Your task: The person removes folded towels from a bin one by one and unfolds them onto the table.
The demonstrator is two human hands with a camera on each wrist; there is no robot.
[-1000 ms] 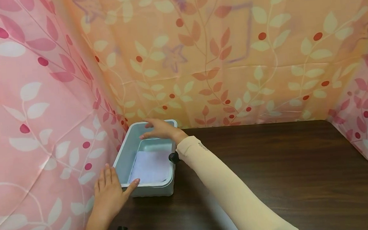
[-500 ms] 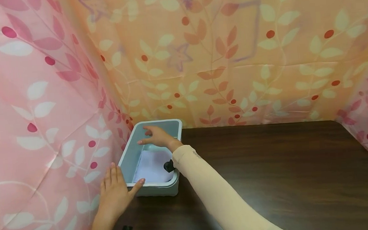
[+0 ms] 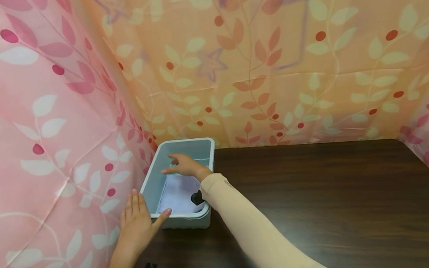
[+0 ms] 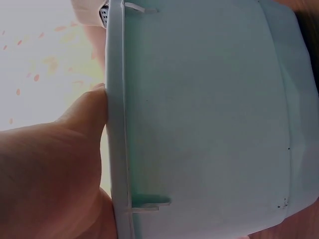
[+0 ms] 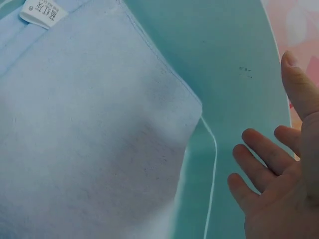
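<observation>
A light blue-grey plastic bin stands at the table's left, by the pink curtain. Flat on its floor lies a pale bluish cloth. The right wrist view shows the cloth's stitched edge and a white printed tag. My left hand rests at the bin's near left corner, its fingers straight along the left side and the thumb on the near rim. Inside the bin's opening, my right hand hovers above the cloth's far end. Its fingers are spread and loosely bent, with nothing held.
A dark brown wooden table extends to the right of the bin. A pink leaf-print curtain hangs close along the left, and an orange one hangs behind the table's back edge.
My right hand has come from the bin's far rim nearer to me, over the inside. The left hand keeps its place on the corner. The head view has shifted slightly.
</observation>
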